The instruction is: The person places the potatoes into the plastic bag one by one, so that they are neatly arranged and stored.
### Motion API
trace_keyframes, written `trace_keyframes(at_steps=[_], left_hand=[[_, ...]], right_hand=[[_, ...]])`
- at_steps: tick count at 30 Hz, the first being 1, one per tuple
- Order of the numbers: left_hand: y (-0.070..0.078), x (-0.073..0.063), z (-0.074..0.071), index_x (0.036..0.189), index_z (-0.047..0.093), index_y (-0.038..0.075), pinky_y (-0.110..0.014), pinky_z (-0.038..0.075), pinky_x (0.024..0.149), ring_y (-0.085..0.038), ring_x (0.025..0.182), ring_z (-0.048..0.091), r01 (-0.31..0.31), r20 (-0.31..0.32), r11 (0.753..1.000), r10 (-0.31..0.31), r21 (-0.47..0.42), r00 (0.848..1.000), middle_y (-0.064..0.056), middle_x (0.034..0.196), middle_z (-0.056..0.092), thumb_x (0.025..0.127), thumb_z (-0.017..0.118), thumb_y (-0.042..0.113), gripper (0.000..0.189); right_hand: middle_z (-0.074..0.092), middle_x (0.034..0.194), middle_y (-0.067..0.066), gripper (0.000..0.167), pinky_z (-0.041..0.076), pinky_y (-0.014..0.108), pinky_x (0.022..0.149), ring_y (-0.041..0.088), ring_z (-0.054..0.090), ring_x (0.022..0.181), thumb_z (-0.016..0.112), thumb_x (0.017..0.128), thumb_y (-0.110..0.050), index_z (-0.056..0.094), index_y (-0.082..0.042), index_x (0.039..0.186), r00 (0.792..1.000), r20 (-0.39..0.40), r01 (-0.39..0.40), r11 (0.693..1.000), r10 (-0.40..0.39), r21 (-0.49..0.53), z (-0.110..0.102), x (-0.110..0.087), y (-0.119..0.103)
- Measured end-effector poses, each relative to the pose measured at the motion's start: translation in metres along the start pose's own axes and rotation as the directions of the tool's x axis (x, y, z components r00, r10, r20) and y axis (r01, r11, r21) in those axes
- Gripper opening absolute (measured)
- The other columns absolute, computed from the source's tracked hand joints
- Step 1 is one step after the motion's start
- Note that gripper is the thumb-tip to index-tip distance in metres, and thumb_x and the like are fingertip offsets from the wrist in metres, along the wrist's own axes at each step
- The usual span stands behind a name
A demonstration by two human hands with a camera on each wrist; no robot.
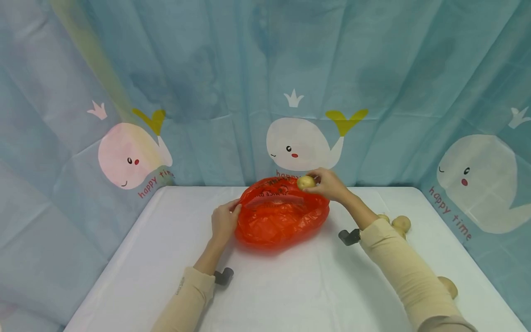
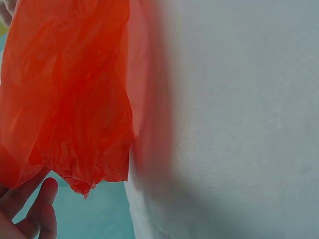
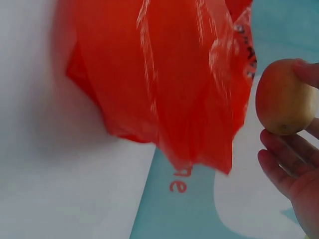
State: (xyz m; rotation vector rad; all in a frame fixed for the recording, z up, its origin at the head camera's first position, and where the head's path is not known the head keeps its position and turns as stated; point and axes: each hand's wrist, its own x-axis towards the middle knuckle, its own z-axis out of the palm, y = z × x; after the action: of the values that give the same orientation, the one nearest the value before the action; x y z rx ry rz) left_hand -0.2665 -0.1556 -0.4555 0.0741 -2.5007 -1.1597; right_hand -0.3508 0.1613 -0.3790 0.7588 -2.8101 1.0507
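A red plastic bag (image 1: 278, 226) stands on the white table with its mouth spread open. My left hand (image 1: 224, 221) pinches the left side of the bag's rim; in the left wrist view its fingers (image 2: 44, 204) show at the lower left beside the red film. Over the far right part of the bag's mouth, my right hand (image 1: 328, 183) grips a potato (image 1: 306, 182) between thumb and fingers. The right wrist view shows that potato (image 3: 285, 97) just beside the bag (image 3: 159, 74), above the rim. What lies inside the bag cannot be made out.
Several potatoes (image 1: 401, 224) lie together on the right of the white table (image 1: 298, 295), partly behind my right forearm. Another potato (image 1: 448, 287) sits nearer, by the right sleeve. A blue curtain (image 1: 232, 92) with whale prints hangs behind the table's far edge.
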Motion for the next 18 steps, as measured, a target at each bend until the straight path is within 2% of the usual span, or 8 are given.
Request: trace_keyframes(at_steps=[5,14,18], left_hand=[[-0.001,-0.001,0.0,0.124,0.067,0.007,-0.04,0.058,0.089,-0.028,0.098,0.068,-0.004,0.002,1.0,0.004,-0.004,1.0,-0.014,0.114,0.072,0.097,0.061,0.02,0.031],[0.0,0.001,0.0,0.124,0.067,0.007,-0.039,0.058,0.088,-0.027,0.097,0.068,-0.007,0.004,1.0,0.007,0.016,1.0,-0.013,0.114,0.072,0.097,0.06,0.02,0.031],[0.0,0.002,0.0,0.124,0.067,0.008,-0.039,0.059,0.088,-0.026,0.097,0.068,-0.004,0.008,1.0,0.004,0.015,1.0,-0.012,0.115,0.072,0.097,0.06,0.021,0.031]], right_hand=[[0.064,0.111,0.017,0.049,0.055,0.031,0.075,0.027,0.058,0.092,0.079,0.081,-0.022,0.063,0.002,0.12,1.0,0.018,-0.005,1.0,0.005,0.018,0.01,0.005,-0.007],[0.066,0.107,0.013,0.045,0.052,0.031,0.074,0.024,0.059,0.088,0.081,0.079,-0.018,0.066,-0.001,0.118,0.999,0.025,0.037,0.999,-0.038,0.039,0.032,0.017,-0.012],[0.066,0.11,0.013,0.046,0.053,0.03,0.076,0.024,0.058,0.092,0.079,0.08,-0.018,0.064,0.0,0.12,0.998,0.053,0.034,0.997,-0.038,0.072,0.042,0.021,-0.015]])
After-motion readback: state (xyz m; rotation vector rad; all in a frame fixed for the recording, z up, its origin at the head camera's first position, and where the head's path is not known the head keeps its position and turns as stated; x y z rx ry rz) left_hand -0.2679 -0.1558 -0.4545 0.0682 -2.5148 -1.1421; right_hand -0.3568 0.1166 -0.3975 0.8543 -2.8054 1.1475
